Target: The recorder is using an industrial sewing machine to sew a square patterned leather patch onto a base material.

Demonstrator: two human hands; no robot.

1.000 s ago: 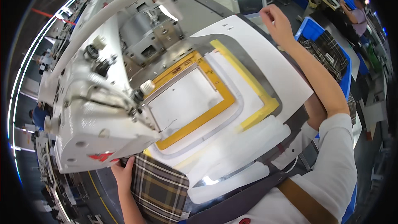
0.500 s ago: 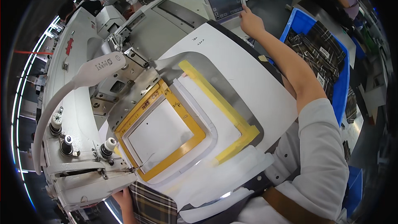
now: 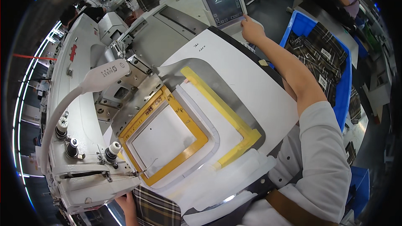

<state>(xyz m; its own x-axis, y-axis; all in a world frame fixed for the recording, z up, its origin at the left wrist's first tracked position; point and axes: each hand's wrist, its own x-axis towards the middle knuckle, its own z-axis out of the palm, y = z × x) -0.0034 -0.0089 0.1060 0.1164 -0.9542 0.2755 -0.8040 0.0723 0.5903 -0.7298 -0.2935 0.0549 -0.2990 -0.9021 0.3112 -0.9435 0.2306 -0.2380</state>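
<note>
My right hand [image 3: 253, 31] reaches out to the control panel [image 3: 222, 2], a tilted touch screen in a pale housing. Its forefinger is stretched out at the screen's lower right corner, with nothing held. Low on the left, my left hand [image 3: 127, 204] is beside a dark plaid cloth piece [image 3: 155, 207], its fingers hidden beneath the sewing machine's head [image 3: 98, 188]. Between my arms lies a yellow-orange rectangular frame [image 3: 196, 145] around a pale inner panel [image 3: 164, 134]. It sits under the machine's metal clamp plate [image 3: 140, 100].
A white lamp on a bent neck [image 3: 102, 75] hangs over the machine arm. Yellow tape [image 3: 215, 104] edges a clear template on the white table [image 3: 251, 83]. On the right stands a blue crate [image 3: 344, 96] of plaid pieces. A person [image 3: 351, 0] sits at the far right.
My right hand has moved down the panel's right side to its lower corner. The view has shifted slightly; the frame and machine look unchanged.
</note>
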